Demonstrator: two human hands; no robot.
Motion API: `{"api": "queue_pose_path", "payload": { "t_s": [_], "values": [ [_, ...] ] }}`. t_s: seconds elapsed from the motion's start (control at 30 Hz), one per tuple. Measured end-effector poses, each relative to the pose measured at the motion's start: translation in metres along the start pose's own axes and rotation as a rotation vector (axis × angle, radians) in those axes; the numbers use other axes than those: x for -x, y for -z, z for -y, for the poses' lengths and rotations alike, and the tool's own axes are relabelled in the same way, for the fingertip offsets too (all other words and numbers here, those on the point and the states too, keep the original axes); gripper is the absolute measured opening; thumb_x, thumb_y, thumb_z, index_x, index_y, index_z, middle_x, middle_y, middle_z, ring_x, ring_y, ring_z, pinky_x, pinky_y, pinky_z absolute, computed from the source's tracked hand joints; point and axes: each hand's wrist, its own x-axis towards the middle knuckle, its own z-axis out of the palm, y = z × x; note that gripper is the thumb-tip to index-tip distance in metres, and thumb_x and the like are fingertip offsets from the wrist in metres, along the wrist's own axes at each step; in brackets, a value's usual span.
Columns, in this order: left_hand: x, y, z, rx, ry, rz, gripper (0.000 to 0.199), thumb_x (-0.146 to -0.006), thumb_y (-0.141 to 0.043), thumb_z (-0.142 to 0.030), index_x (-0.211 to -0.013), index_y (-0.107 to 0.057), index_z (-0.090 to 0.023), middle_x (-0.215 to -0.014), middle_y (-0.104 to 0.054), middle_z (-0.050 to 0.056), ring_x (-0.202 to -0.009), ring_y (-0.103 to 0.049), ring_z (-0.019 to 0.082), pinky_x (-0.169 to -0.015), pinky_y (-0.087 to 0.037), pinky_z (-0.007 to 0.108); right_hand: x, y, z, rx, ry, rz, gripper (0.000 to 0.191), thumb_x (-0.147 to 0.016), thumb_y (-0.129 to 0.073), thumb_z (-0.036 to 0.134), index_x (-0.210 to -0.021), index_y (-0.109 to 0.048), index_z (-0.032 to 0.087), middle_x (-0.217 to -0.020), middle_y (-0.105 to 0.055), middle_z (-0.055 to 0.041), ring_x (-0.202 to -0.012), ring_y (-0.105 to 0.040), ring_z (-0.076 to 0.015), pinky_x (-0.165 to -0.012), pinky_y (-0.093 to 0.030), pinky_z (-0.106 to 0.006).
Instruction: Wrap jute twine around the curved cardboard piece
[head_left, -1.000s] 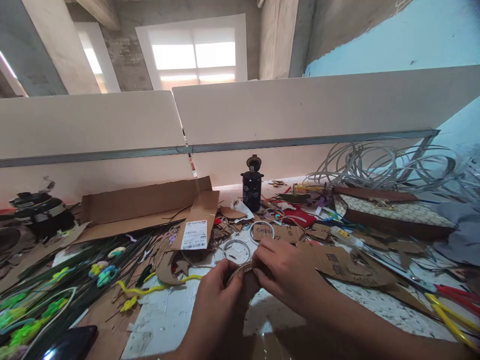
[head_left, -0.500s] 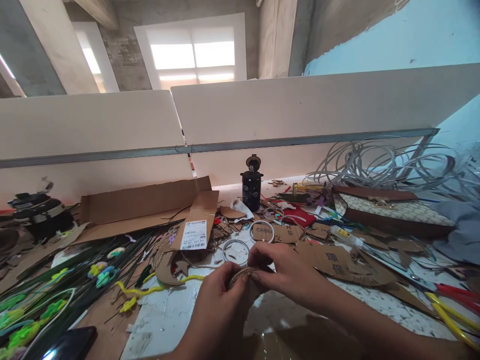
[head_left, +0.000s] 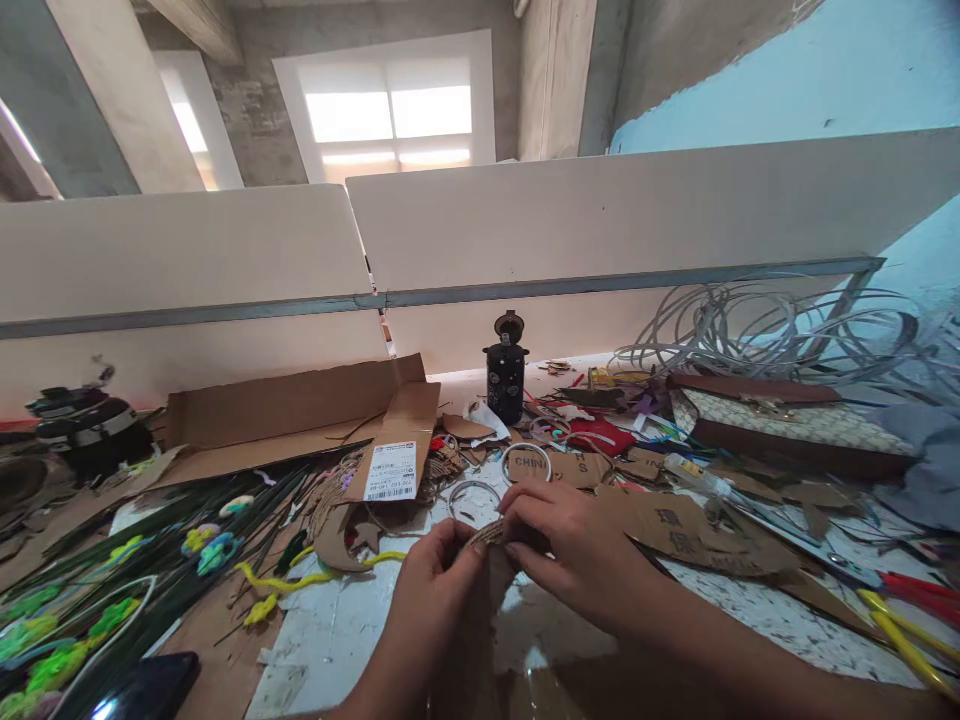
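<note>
My left hand (head_left: 439,575) pinches a small brown piece wound with twine (head_left: 489,534) between thumb and fingers. My right hand (head_left: 559,540) closes on the piece's other end, its fingers curled over it. Part of the piece is hidden behind the fingers. Just beyond my hands lie two pale rings (head_left: 472,487), one of them on printed cardboard. A crescent-shaped cardboard cutout (head_left: 335,545) lies to the left, beside a yellow fuzzy stem (head_left: 300,580).
A black bottle with its lid up (head_left: 505,380) stands at the back. An opened cardboard box (head_left: 300,400) lies left of it. To the right are a patterned handbag (head_left: 787,425), coiled grey strips (head_left: 720,330) and red-handled scissors (head_left: 855,570). A phone (head_left: 146,688) lies front left.
My right hand has shifted slightly right and turned around the twine piece. The left hand keeps its pinch. The whole view has moved a little.
</note>
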Motion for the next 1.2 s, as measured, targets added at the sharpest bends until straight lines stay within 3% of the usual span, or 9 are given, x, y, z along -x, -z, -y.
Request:
{"api": "queue_pose_path", "payload": {
  "t_s": [0.17,0.33,0.6,1.2],
  "values": [
    [-0.002,-0.003,0.002,-0.016,0.014,0.061,0.030,-0.074,-0.066,-0.046,-0.076,-0.068,-0.016,-0.074,-0.067,0.004,-0.072,-0.056,0.021,-0.066,-0.041,0.029,0.001,-0.003,-0.001,0.028,-0.012,0.020,0.015,-0.083,-0.061,0.004,-0.081,-0.061,0.019,-0.093,-0.067,-0.0043,-0.086,-0.060,-0.0200,-0.079,-0.046,-0.033],
    [-0.001,-0.003,0.002,-0.013,0.015,0.044,0.028,-0.074,-0.067,-0.045,-0.074,-0.065,-0.017,-0.072,-0.064,0.002,-0.070,-0.054,0.020,-0.065,-0.040,0.028,0.001,0.003,0.000,0.041,-0.002,0.037,0.013,-0.084,-0.062,0.005,-0.083,-0.061,0.019,-0.094,-0.067,-0.0041,-0.087,-0.060,-0.0199,-0.078,-0.046,-0.033],
    [0.002,-0.003,0.002,-0.023,0.009,0.055,0.030,-0.076,-0.066,-0.047,-0.073,-0.062,-0.018,-0.070,-0.060,0.000,-0.068,-0.051,0.018,-0.063,-0.038,0.027,0.003,-0.001,0.003,0.244,0.140,0.011,0.011,-0.086,-0.057,0.008,-0.090,-0.063,0.016,-0.105,-0.070,-0.0099,-0.092,-0.064,-0.0255,-0.085,-0.048,-0.043],
    [0.001,0.002,0.002,-0.137,-0.022,0.018,0.024,-0.078,-0.060,-0.042,-0.076,-0.063,-0.018,-0.074,-0.064,0.002,-0.073,-0.054,0.021,-0.066,-0.040,0.029,0.004,-0.007,-0.003,0.341,0.184,-0.033,0.016,-0.084,-0.056,0.004,-0.092,-0.065,0.015,-0.102,-0.071,-0.0107,-0.093,-0.067,-0.0260,-0.084,-0.053,-0.044]
  ]
}}
